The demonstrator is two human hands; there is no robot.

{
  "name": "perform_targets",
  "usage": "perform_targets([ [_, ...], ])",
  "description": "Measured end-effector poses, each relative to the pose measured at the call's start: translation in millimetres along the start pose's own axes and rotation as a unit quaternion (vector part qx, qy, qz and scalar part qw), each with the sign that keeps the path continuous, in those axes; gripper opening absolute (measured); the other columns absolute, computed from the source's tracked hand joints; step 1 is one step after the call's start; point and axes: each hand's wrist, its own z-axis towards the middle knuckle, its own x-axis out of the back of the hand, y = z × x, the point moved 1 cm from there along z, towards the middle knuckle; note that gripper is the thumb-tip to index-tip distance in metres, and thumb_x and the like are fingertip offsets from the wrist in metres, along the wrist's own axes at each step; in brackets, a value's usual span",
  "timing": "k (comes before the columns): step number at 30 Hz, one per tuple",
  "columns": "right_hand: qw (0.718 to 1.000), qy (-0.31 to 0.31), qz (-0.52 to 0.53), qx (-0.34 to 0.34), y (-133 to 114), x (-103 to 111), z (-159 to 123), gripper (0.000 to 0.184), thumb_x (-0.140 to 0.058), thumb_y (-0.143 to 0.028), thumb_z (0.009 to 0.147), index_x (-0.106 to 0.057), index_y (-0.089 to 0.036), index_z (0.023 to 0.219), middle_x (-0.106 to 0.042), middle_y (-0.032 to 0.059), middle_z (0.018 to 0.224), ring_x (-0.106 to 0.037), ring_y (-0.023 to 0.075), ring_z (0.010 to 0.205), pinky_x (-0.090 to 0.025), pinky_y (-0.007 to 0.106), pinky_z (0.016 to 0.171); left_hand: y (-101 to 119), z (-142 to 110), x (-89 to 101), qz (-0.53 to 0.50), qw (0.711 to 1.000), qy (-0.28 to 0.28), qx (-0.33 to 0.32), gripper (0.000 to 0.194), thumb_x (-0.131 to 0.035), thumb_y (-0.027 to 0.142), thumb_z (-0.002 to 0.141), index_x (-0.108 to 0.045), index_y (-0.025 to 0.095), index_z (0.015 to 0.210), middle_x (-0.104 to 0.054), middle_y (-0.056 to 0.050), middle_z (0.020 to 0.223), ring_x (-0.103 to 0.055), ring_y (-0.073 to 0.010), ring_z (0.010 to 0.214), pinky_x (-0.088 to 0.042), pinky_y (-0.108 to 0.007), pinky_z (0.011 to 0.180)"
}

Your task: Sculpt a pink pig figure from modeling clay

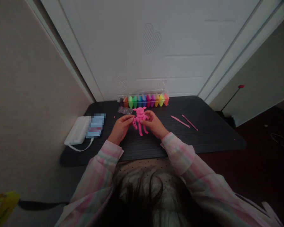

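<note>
Between my hands is a pink clay figure [140, 117], held upright with its face toward me. It has a round head with two pointed ears, a thin body and two long legs hanging down. My right hand [156, 124] pinches its body and arm from the right. At the figure's left side, my left hand [122, 125] closes its thumb and fingertips on the pink arm, where a small pink piece hangs. Whether that piece is part of the arm is not clear. Both hands are above the dark table [156, 148].
A clear pack of coloured clay [144, 100] lies along the back edge, with a crumpled clear wrapper [125, 110] before it. Two pink modelling tools [180, 121] lie to the right. At left, a white power bank [78, 130] is cabled to a phone [96, 125]. A white door [180, 41] rises behind.
</note>
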Motion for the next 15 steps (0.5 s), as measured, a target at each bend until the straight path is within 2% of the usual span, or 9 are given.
perform_targets([
  [15, 1.000, -0.014, -0.011, 0.009, 0.4, -2.5, -0.1, 0.036, -0.067, -0.016, 0.056, -0.041, -0.020, 0.081, -0.051, -0.0065, 0.072, -0.050, 0.0070, 0.059, -0.041, 0.022, 0.057, -4.6, 2.5, 2.2, 0.052, 0.998, 0.011, -0.021, 0.013, -0.068, 0.016, 0.054, -0.066, 0.014, 0.066, -0.061, 0.002, 0.063, -0.051, -0.0071, 0.060, -0.039, -0.021, 0.063],
])
